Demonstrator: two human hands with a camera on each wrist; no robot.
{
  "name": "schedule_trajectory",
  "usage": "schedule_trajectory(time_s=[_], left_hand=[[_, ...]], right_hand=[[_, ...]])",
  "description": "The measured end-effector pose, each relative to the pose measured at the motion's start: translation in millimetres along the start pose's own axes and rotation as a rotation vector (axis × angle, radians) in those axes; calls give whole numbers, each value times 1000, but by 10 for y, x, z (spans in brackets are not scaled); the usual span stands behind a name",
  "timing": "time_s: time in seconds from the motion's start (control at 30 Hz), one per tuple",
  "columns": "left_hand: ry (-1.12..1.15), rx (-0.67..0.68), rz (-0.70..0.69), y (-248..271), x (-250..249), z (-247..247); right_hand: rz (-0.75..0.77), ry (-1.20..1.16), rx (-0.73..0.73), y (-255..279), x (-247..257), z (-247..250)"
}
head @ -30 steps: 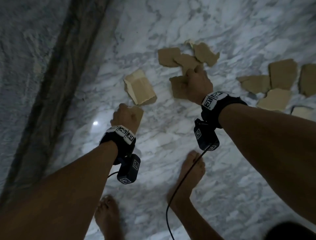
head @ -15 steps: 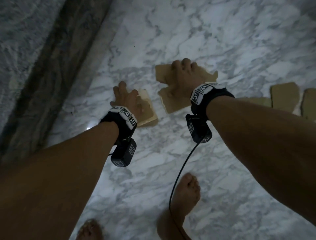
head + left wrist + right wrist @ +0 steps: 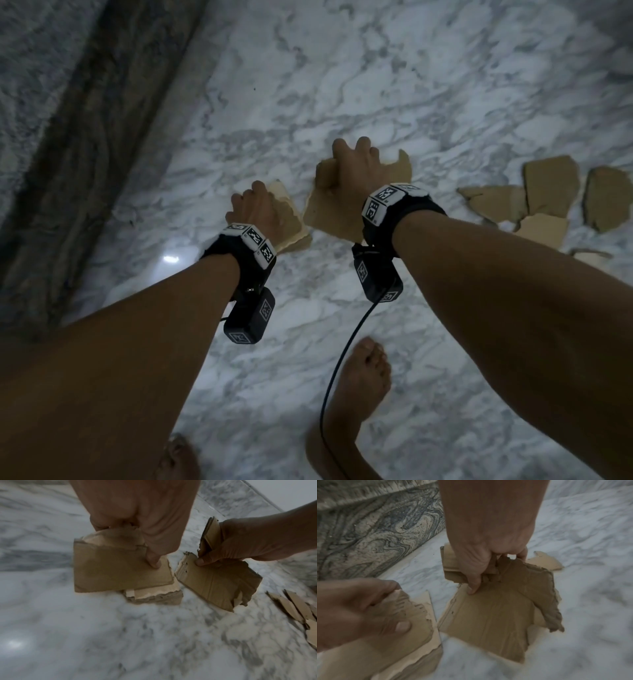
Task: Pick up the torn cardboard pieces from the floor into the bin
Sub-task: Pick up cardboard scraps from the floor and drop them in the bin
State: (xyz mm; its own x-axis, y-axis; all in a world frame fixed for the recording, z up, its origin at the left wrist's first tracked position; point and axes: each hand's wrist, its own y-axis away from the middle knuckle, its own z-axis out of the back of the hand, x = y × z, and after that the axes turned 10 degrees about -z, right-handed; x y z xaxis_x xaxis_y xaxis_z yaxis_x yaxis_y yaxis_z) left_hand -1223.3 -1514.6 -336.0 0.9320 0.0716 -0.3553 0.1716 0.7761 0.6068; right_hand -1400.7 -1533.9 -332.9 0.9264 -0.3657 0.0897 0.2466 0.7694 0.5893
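My left hand pinches a brown torn cardboard piece with its thumb on top, just over a paler piece lying on the marble floor. My right hand grips a bunch of torn cardboard pieces, the largest hanging below the thumb and a smaller one tucked behind the fingers. Several more pieces lie on the floor to the right. No bin is in view.
A dark patterned stone band runs along the left of the white marble floor. My bare feet stand below the hands, with a black cable hanging from the right wrist. One small scrap lies beyond my right hand.
Both hands have closed on cardboard: the left now pinches the piece it was reaching over, and the right has gathered its pieces into a grip. My view has shifted slightly nearer.
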Motion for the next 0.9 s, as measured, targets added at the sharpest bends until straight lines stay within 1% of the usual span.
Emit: schedule_trajectory(time_s=[0.07,0.13,0.23,0.33,0.4,0.47,0.53,0.57,0.6,0.67,0.7,0.8,0.83,0.9], left_hand=[[10,-31,-44,55,-12,1],[-2,-17,-124,129,-30,39],[-20,-1,-225,215,-84,113],[-114,6,-263,216,-60,95],[-170,18,-293,192,-9,51],[-177,47,-290,162,30,-13],[-184,74,-234,122,56,-110],[-192,66,-207,112,46,-168],[-197,38,-196,106,33,-228],[-183,-48,-187,103,-9,-307],[-180,-54,-168,97,-26,-311],[-218,23,-123,73,-27,-253],[-230,44,-111,66,-28,-229],[-240,33,-91,80,-32,-233]], right_hand=[[11,-66,-6,24,-51,-25],[0,-94,2,53,-103,-4],[-25,-15,19,132,-221,80],[-26,42,18,244,-321,94],[-11,80,56,339,-359,37],[39,110,90,459,-371,-95],[154,192,43,579,-325,-299],[187,221,21,638,-288,-400],[190,222,14,686,-259,-486],[150,196,5,736,-230,-609],[130,173,8,735,-229,-626],[75,77,95,662,-297,-600],[66,76,120,631,-309,-575],[86,130,132,599,-323,-524]])
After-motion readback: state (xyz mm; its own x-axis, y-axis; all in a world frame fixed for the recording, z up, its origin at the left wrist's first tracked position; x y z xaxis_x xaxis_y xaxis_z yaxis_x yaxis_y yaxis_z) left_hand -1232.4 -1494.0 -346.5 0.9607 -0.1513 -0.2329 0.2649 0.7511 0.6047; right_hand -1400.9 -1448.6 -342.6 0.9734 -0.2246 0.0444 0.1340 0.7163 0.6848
